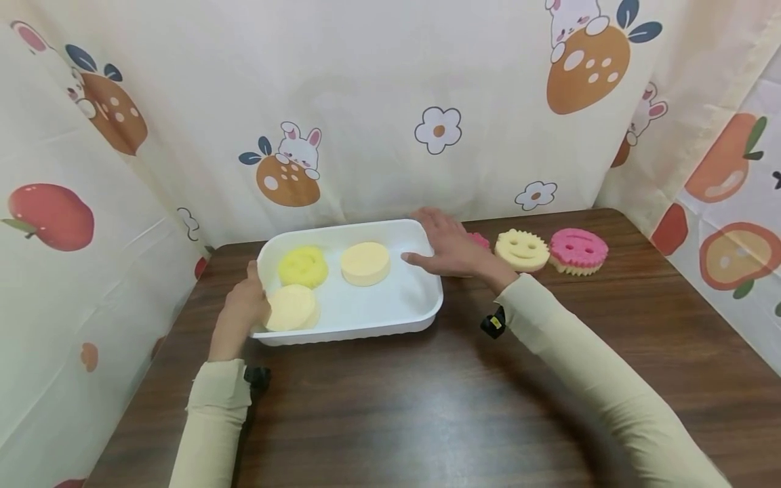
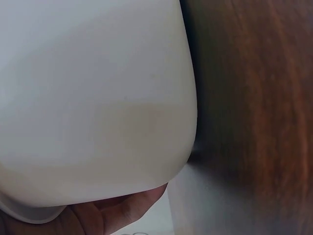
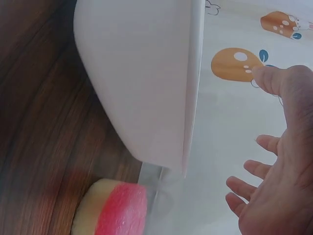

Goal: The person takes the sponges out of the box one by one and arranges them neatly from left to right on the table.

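A white tray (image 1: 366, 308) lies on the table, holding a bright yellow smiley sponge (image 1: 303, 266) and two plain pale yellow round sponges, one in the middle (image 1: 365, 263) and another at the front left (image 1: 293, 308). My left hand (image 1: 240, 308) grips the tray's left end at the rim; in the left wrist view its fingers (image 2: 129, 210) bend round the outer wall. Above the right end of the tray is my right hand (image 1: 450, 244), fingers spread and loosely bent, holding nothing. The right wrist view shows that hand (image 3: 274, 181) apart from the tray wall (image 3: 142, 73).
Right of the tray stand a partly hidden pink sponge (image 1: 478, 240), a pale yellow smiley sponge (image 1: 521, 249) and a pink-topped smiley sponge (image 1: 578, 251). A patterned curtain (image 1: 378, 88) closes off the back of the dark wooden table (image 1: 390, 407).
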The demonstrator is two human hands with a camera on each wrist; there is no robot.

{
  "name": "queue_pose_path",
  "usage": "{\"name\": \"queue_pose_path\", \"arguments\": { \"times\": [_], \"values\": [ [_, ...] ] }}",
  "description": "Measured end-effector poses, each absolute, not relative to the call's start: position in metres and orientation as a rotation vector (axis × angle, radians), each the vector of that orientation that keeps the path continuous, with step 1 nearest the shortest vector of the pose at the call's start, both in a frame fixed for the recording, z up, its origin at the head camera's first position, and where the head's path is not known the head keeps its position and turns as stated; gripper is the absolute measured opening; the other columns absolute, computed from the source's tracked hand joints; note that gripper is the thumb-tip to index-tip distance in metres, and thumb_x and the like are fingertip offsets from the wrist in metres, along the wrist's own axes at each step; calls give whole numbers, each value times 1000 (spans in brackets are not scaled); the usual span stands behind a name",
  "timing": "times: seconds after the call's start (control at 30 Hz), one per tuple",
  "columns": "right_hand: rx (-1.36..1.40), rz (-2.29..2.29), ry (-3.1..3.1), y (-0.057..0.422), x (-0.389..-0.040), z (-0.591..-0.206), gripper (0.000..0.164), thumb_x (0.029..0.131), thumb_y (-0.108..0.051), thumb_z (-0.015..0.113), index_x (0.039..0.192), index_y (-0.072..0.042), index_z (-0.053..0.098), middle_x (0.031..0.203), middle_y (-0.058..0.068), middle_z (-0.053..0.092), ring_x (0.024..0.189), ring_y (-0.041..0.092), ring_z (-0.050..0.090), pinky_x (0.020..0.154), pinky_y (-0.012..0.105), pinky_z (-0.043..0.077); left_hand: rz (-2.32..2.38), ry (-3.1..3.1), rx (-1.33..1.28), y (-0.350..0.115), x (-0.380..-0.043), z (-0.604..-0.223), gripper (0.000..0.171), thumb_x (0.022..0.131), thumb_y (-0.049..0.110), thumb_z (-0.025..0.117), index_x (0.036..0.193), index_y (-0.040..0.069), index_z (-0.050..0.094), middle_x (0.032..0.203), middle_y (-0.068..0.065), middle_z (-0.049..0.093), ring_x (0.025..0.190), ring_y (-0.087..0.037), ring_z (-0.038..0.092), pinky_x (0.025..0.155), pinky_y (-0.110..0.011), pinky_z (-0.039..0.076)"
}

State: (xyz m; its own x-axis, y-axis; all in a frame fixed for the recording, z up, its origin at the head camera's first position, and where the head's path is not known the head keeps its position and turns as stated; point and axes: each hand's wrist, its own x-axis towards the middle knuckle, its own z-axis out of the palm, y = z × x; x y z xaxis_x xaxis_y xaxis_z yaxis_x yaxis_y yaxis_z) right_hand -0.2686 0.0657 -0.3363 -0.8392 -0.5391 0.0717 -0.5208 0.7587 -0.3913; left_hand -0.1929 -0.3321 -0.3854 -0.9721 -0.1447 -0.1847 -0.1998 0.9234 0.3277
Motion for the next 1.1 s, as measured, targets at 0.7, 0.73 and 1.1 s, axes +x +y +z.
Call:
{"name": "queue_pose_path", "arguments": {
  "times": [0.7, 0.73, 1.1],
  "values": [
    [-916, -538, 2797, 33, -273, -337, 89, 86, -57, 61, 157, -20, 22, 164, 11, 19, 150, 34, 22, 118, 63, 27, 498, 2932, -252, -332, -192, -384, 88, 91, 3, 49, 153, -9, -11, 97, -30, 61, 76, -34, 58, 66, -40, 51],
    [-915, -536, 2793, 32, -273, -337, 89, 86, -58, 61, 157, -20, 21, 164, 11, 19, 150, 33, 21, 118, 62, 27, 500, 2933, -248, -332, -192, -384, 88, 90, 2, 50, 153, -9, -11, 98, -30, 60, 76, -35, 58, 67, -41, 51],
    [-938, -539, 2763, 21, -273, -335, 88, 87, -59, 58, 157, -21, 22, 164, 10, 20, 150, 34, 22, 118, 61, 28, 497, 2943, -255, -333, -192, -385, 87, 91, 3, 49, 153, -9, -11, 105, -33, 60, 80, -36, 59, 71, -45, 52]
  ]
}}
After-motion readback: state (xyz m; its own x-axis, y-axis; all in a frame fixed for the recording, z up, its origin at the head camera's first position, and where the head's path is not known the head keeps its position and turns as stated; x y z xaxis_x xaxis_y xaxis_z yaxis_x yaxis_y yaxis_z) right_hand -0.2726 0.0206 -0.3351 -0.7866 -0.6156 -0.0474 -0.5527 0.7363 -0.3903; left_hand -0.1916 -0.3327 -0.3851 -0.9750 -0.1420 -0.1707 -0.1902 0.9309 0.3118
